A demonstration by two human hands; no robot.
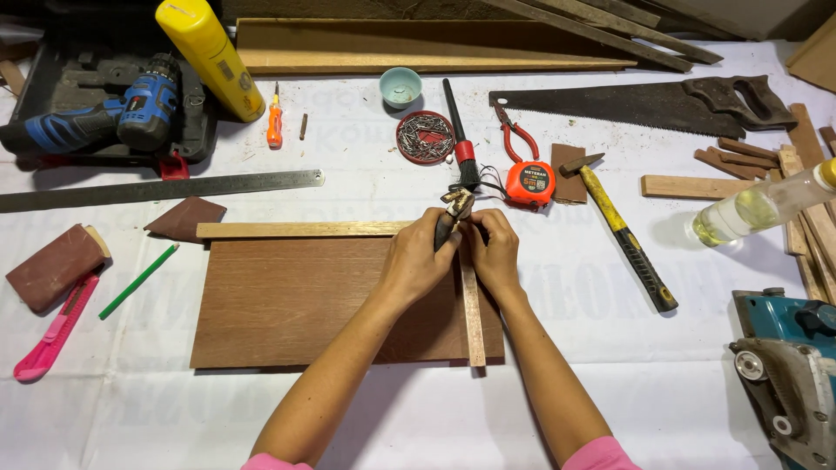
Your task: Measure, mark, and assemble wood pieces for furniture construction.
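We have both hands together at the centre of the white-covered counter [418, 418]. Our left hand [416, 261] grips a small worn metal tool [455, 207]; our right hand [495, 252] pinches at its tip, over one flat brown wooden board [296, 300]. Two thin wooden strips lie on the board: one [300, 230] along its 12 o'clock edge, one [473, 318] near its 3 o'clock edge. At 2 o'clock lie one yellow-handled hammer [623, 231] and one handsaw [636, 103].

The planer [788, 365] is cut off at the right edge; hands hide the strip's [471, 305] top.
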